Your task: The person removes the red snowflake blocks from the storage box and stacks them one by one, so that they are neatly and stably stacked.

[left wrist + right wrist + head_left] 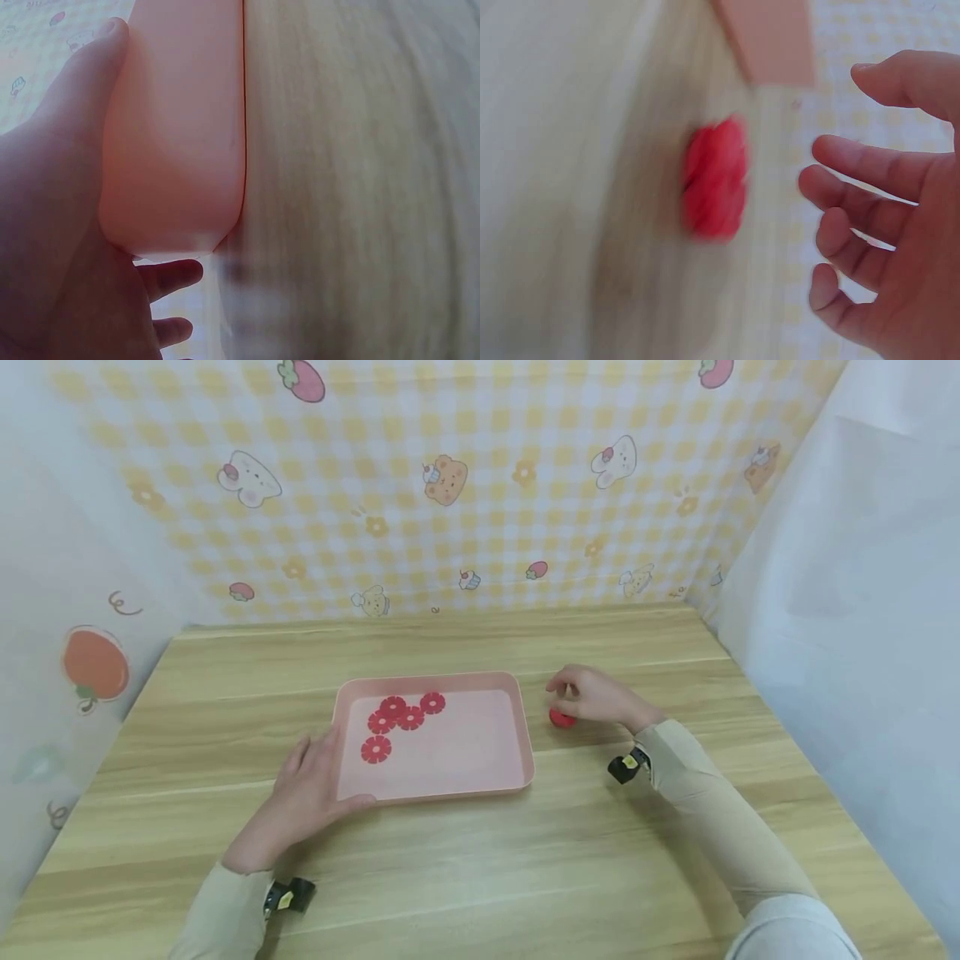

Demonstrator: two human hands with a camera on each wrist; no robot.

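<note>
A pink rectangular tray point(450, 795) lies on the table with several flat, notched red plastic discs point(376, 749) in its left half. My left hand point(303, 789) rests against the tray's near left corner, thumb along the front rim and fingers by the left side. The left wrist view shows the tray's outer wall point(176, 135) beside the thumb. Right of the tray, my right hand point(596, 696) is over a small red pile point(562, 718), fingers loosely bent. In the right wrist view the red pile point(716, 180) looks blurred, apart from the fingers, and nothing is held.
The wooden table point(480, 877) runs back to a yellow checked cloth point(480, 527) with cartoon prints. White sheets point(847, 568) stand at the left and right sides. A small black camera point(628, 765) is strapped on each wrist.
</note>
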